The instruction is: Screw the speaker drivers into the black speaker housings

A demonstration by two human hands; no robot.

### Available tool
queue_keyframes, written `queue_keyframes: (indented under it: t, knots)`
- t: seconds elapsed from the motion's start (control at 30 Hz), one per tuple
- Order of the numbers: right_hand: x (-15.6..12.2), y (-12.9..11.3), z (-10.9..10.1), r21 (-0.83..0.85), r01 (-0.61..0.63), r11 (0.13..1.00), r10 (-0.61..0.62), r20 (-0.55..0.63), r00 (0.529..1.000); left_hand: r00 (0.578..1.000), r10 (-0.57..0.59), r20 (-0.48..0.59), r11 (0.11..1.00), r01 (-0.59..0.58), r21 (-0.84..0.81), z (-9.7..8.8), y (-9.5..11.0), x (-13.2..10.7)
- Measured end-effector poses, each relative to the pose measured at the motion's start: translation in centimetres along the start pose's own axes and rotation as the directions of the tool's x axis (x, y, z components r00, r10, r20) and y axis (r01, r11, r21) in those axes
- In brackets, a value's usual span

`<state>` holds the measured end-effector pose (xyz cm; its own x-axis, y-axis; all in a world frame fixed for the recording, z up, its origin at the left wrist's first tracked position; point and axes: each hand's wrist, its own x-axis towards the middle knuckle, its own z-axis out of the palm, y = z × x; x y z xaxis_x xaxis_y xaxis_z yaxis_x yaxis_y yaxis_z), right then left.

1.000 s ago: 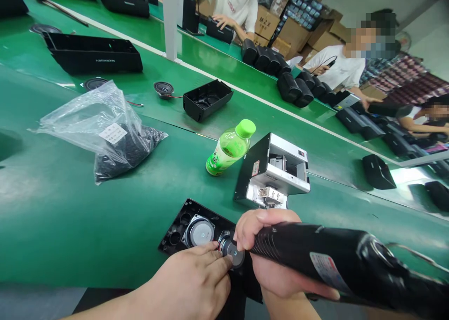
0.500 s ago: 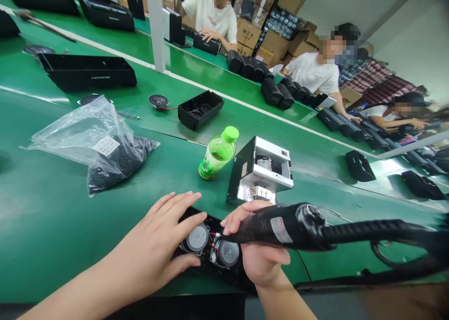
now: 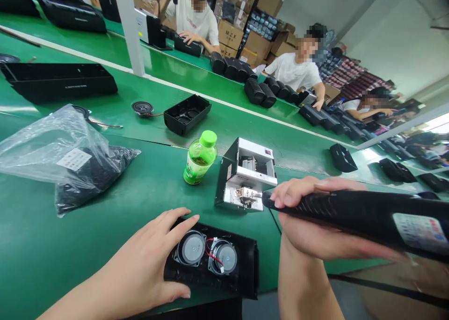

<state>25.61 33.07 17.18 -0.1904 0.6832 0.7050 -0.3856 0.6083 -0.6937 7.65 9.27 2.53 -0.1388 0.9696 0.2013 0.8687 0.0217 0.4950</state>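
Note:
A black speaker housing (image 3: 245,268) lies at the table's front edge, with two round speaker drivers (image 3: 192,248) seated in it and red wires between them. Spanning its left end is my left hand (image 3: 157,252), fingers along the far edge and thumb at the near one. My right hand (image 3: 305,217) is wrapped round a black electric screwdriver (image 3: 365,217), held level with its nose pointing left. That nose is at the front of a silver-and-black screw feeder (image 3: 250,170); whether they touch, I cannot tell.
A green-capped bottle (image 3: 200,158) stands left of the feeder. Further left lies a clear bag of small black parts (image 3: 94,175). Behind are an open black housing (image 3: 187,114), a loose speaker (image 3: 142,108) and a long black casing (image 3: 66,83). Co-workers sit across the line.
My right hand has moved the screwdriver right and away from the speaker drivers, to the screw feeder. The housing is now uncovered. My left hand stays at its left end.

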Motion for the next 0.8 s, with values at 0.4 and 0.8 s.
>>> queue_keyframes:
  t: [0.4, 0.8]
  knots:
    - [-0.2, 2.5, -1.1, 0.036, -0.087, 0.996, 0.086, 0.032, 0.996, 0.981, -0.125, 0.146, 0.985, 0.141, -0.104, -0.6, 0.1, 0.1]
    - [-0.2, 3.1, -0.7, 0.069, -0.248, 0.966, 0.252, -0.070, 0.965, 0.976, -0.125, 0.176, 0.982, 0.147, -0.117, -1.0, 0.2, 0.6]
